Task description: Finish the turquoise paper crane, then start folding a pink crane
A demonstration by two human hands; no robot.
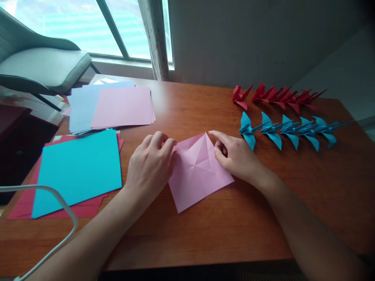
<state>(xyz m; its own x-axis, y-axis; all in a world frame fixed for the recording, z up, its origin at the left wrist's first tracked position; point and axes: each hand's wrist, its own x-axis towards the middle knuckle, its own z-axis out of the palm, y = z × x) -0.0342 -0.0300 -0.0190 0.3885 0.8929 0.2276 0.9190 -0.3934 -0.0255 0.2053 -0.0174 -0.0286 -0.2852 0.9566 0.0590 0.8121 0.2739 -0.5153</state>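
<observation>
A square of pink origami paper [199,183], marked with creases that meet near its middle, lies in front of me, its upper part slightly raised. My left hand [154,158] is closed at its left edge, with the fingertips bent over and partly hidden. At the upper right edge is my right hand [234,154]. Its thumb and curled fingers close on the paper's edge, while the index finger stretches towards the top corner.
Blue paper cranes [290,130] stand in a row at right, with red paper cranes [283,97] behind them. To the left lie pink sheets [123,107], a turquoise sheet [79,171] and red sheets [23,207]. A white cable [66,205] crosses the lower left. A chair [43,64] stands beyond.
</observation>
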